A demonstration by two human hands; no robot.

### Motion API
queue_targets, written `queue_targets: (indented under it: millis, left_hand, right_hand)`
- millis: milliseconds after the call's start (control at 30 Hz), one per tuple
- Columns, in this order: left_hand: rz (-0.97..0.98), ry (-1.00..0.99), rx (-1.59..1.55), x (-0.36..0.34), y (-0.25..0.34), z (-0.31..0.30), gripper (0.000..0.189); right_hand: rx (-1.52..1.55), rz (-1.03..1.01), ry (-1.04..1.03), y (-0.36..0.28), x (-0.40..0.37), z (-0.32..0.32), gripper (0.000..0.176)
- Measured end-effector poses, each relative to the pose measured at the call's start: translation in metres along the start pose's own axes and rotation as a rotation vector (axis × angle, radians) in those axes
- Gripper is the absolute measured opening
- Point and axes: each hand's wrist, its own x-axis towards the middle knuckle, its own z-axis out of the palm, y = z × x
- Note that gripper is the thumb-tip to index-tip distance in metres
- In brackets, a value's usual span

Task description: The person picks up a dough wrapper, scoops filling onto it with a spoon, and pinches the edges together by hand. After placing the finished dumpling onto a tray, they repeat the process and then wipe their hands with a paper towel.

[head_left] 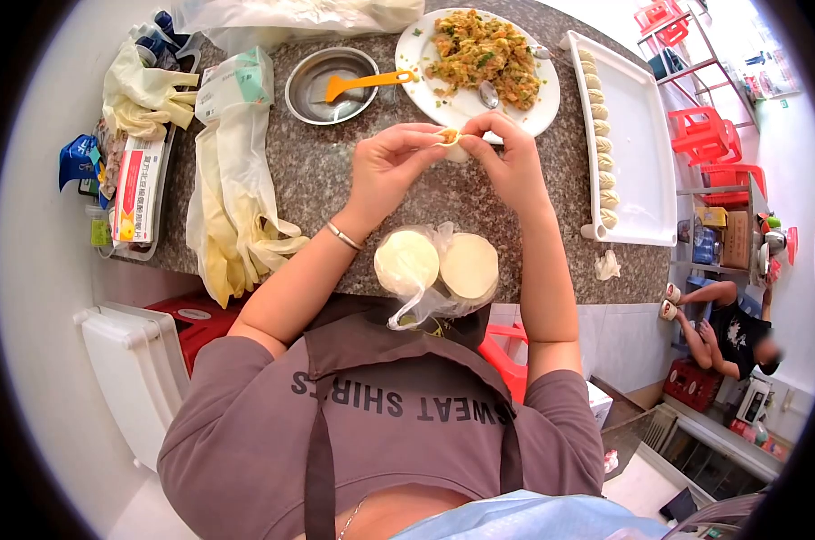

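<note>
Between my two hands, just in front of the filling plate, is a dumpling (450, 137) with orange filling showing at its top. My left hand (398, 162) pinches one side of its wrapper, and my right hand (502, 155) pinches the other. Two stacks of round dumpling wrappers (406, 263) lie in clear plastic below my hands. Beyond them, a white plate (416, 45) carries chopped filling (488, 58) with a spoon (488, 94) in it. To the right, a white tray (639, 144) holds a row of finished dumplings (603, 144) along its left side.
A metal bowl (304, 67) with an orange spatula (371, 83) stands left of the plate. Pale gloves (236, 207), a tissue box (236, 85) and a red-white carton (137, 193) crowd the left side. Crumpled tissue (607, 265) lies near the tray. Another person (736, 333) sits far right.
</note>
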Motion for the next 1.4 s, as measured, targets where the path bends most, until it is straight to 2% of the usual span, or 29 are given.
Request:
queue_targets:
  millis: [133,300,400,467,533,667,833,967,1100,1167,1233,1333,1400]
  left_hand:
    - [0.014,-0.007,0.032,-0.001,-0.001,0.000,0.014]
    - [-0.131,0.108,0.033,-0.001,0.003,-0.001,0.016]
    - [-0.061,0.107,0.041,0.000,0.002,0.001,0.018]
    - [-0.097,0.100,0.007,0.000,0.000,0.000,0.018]
    - [-0.135,0.094,-0.028,0.000,-0.002,-0.001,0.017]
    - [-0.050,0.029,0.007,-0.001,-0.001,-0.001,0.015]
    - [-0.014,0.012,0.025,-0.002,-0.002,0.000,0.012]
    - [-0.035,0.073,0.006,-0.002,-0.003,0.000,0.009]
    - [-0.035,0.070,0.023,-0.001,-0.003,0.000,0.008]
    - [-0.073,0.088,-0.014,0.000,0.001,0.004,0.009]
    - [-0.111,0.109,-0.053,0.000,0.003,0.005,0.010]
    - [-0.072,0.068,0.091,-0.001,0.006,0.006,0.011]
    - [0.061,0.021,0.288,0.000,0.010,0.007,0.013]
  right_hand:
    - [-0.039,-0.058,0.039,-0.004,-0.001,0.005,0.007]
    - [-0.097,-0.123,0.068,-0.001,-0.002,0.012,0.007]
    - [-0.083,-0.101,0.055,-0.004,-0.002,0.013,0.008]
    - [-0.089,-0.091,0.174,-0.001,-0.003,0.015,0.008]
    - [-0.067,-0.065,0.132,-0.001,-0.001,0.010,0.008]
    - [0.014,0.002,0.021,0.000,0.000,0.001,0.008]
    - [-0.035,-0.053,0.054,-0.004,-0.002,0.010,0.006]
    - [-0.068,-0.144,0.104,0.002,-0.002,0.017,0.007]
    - [-0.089,-0.131,0.066,-0.003,-0.003,0.016,0.006]
    - [-0.068,-0.067,0.170,-0.005,-0.004,0.018,0.007]
    - [-0.070,-0.057,0.152,-0.004,-0.003,0.015,0.007]
    - [-0.102,-0.073,0.082,-0.001,-0.002,0.009,0.007]
    - [-0.132,-0.101,0.031,0.000,-0.003,0.008,0.007]
